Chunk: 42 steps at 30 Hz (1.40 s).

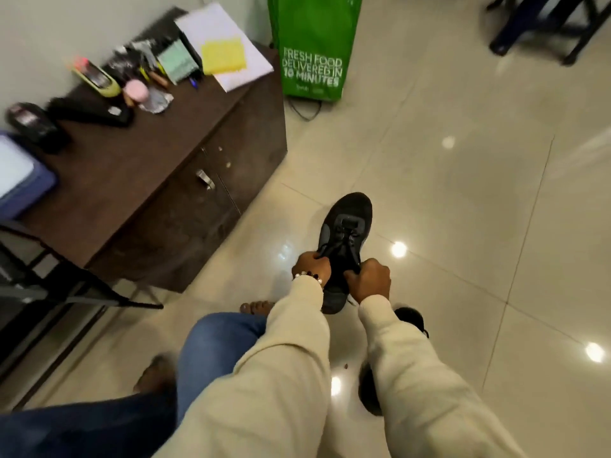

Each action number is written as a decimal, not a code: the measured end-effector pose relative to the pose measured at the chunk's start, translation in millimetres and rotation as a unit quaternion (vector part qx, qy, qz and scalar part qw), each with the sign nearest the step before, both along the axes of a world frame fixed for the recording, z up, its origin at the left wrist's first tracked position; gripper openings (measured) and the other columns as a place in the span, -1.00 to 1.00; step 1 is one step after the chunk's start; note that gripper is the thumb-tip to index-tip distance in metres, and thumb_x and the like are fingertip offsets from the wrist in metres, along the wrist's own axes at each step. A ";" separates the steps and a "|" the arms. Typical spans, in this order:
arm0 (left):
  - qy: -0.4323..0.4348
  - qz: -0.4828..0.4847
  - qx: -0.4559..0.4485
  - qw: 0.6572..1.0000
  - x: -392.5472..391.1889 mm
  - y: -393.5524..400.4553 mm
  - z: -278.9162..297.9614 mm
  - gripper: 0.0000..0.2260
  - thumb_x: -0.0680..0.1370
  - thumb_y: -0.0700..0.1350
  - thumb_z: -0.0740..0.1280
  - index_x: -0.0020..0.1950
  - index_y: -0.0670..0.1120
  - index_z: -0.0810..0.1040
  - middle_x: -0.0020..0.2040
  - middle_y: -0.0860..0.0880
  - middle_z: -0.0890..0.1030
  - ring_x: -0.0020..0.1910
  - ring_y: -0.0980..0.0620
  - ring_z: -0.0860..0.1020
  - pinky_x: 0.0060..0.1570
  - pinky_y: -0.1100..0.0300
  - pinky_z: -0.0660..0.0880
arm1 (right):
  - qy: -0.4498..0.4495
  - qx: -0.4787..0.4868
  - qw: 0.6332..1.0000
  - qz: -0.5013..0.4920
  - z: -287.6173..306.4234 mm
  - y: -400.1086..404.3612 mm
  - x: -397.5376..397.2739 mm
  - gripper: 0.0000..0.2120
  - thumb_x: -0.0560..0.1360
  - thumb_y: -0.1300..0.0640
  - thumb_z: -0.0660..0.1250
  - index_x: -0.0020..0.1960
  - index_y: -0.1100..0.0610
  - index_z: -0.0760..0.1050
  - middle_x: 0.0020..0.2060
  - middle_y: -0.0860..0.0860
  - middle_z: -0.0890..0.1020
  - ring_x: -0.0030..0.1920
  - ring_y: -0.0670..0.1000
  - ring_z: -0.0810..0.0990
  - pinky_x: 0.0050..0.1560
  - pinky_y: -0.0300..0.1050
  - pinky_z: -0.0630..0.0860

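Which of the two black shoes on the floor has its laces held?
The farther shoe, toe pointing toward the green bag: left hand and right hand each grip its laces. The other shoe lies untouched, mostly hidden behind the right sleeve.

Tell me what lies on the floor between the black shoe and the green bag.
Head view: bare floor tiles between the black shoe and the green bag, with only a thin dark cord looped at the bag's foot.
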<state>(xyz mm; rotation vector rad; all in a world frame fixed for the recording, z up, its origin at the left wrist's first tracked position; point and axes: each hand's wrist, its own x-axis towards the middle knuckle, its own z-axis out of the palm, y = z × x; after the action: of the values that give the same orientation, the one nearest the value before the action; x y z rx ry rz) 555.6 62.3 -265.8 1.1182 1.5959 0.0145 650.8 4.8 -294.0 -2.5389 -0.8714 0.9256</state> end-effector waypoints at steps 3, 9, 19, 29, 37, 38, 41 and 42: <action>-0.049 0.068 0.058 0.995 -20.0 27.0 42.6 -0.73 0.58 -0.10 0.27 0.25 -0.12 0.58 0.24 -0.14 0.58 0.22 -0.21 0.49 0.21 0.10 0.38 | -0.020 0.060 0.998 0.012 44.7 29.1 -14.2 -0.75 0.40 0.10 0.37 -0.13 0.32 0.53 -0.22 0.24 0.60 -0.16 0.29 0.56 -0.15 0.07 0.56; -0.134 0.113 0.163 0.971 -89.6 75.6 100.5 -0.75 0.57 -0.06 0.33 0.19 -0.13 0.62 0.14 -0.09 0.63 0.16 -0.09 0.56 0.26 0.06 0.44 | -0.012 0.146 0.989 0.023 114.5 84.6 -70.3 -0.75 0.38 0.10 0.35 -0.24 0.31 0.56 -0.37 0.21 0.61 -0.27 0.22 0.57 -0.25 -0.05 0.53; -0.142 0.136 0.258 0.946 -231.1 147.1 139.0 -0.71 0.61 -0.09 0.28 0.29 -0.15 0.54 0.11 -0.03 0.59 0.11 0.05 0.54 0.10 0.25 0.42 | 0.042 0.183 0.979 0.074 148.6 182.3 -199.2 -0.69 0.30 -0.05 0.38 -0.16 0.20 0.56 -0.21 0.18 0.62 -0.22 0.15 0.60 -0.14 -0.05 0.59; -0.106 0.215 0.256 0.937 -316.7 184.9 114.2 -0.71 0.55 0.10 0.33 0.20 0.02 0.63 0.15 0.00 0.64 0.14 -0.02 0.57 0.27 -0.03 0.46 | 0.102 0.213 0.964 0.121 148.9 213.6 -285.4 -0.80 0.45 0.12 0.38 -0.23 0.20 0.42 -0.42 0.05 0.56 -0.46 0.04 0.63 -0.30 0.03 0.64; -0.157 0.249 0.252 0.922 -337.7 203.3 91.2 -0.74 0.53 0.14 0.35 0.12 0.06 0.65 0.11 0.03 0.65 0.15 -0.01 0.58 0.28 -0.03 0.46 | 0.157 0.305 0.928 0.146 129.2 228.4 -259.0 -0.48 0.47 -0.21 0.30 -0.31 0.27 0.52 -0.48 0.06 0.60 -0.48 -0.01 0.56 -0.34 -0.07 0.57; -0.150 0.241 0.260 0.923 -338.2 204.9 89.8 -0.70 0.53 0.16 0.34 0.16 0.06 0.63 0.12 0.02 0.65 0.15 0.00 0.57 0.28 -0.03 0.45 | 0.135 0.344 0.921 0.120 124.7 232.3 -251.9 -0.49 0.48 -0.22 0.27 -0.32 0.22 0.52 -0.46 0.06 0.59 -0.45 0.04 0.55 -0.33 -0.04 0.55; -0.127 0.209 0.293 0.924 -339.4 206.9 82.1 -0.67 0.55 0.13 0.30 0.27 0.06 0.56 0.14 0.01 0.63 0.10 0.04 0.59 0.24 0.00 0.49 | 0.146 0.376 0.908 0.111 111.8 244.3 -242.4 -0.70 0.49 -0.19 0.26 -0.20 0.02 0.54 -0.31 0.02 0.60 -0.27 0.07 0.59 -0.24 0.06 0.60; -0.128 0.196 0.303 0.924 -338.4 206.0 80.1 -0.69 0.56 0.10 0.30 0.29 0.08 0.55 0.16 0.01 0.62 0.09 0.07 0.59 0.21 0.04 0.51 | 0.167 0.362 0.908 0.131 109.6 247.0 -244.3 -0.78 0.50 -0.14 0.27 -0.10 -0.01 0.56 -0.21 -0.02 0.61 -0.19 0.01 0.60 -0.14 0.03 0.61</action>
<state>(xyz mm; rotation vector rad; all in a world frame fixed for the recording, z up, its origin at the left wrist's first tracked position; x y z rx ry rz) 217.1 268.3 -185.7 1.1704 1.5869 0.9403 406.5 251.8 -184.4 -1.6081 -1.1858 0.8593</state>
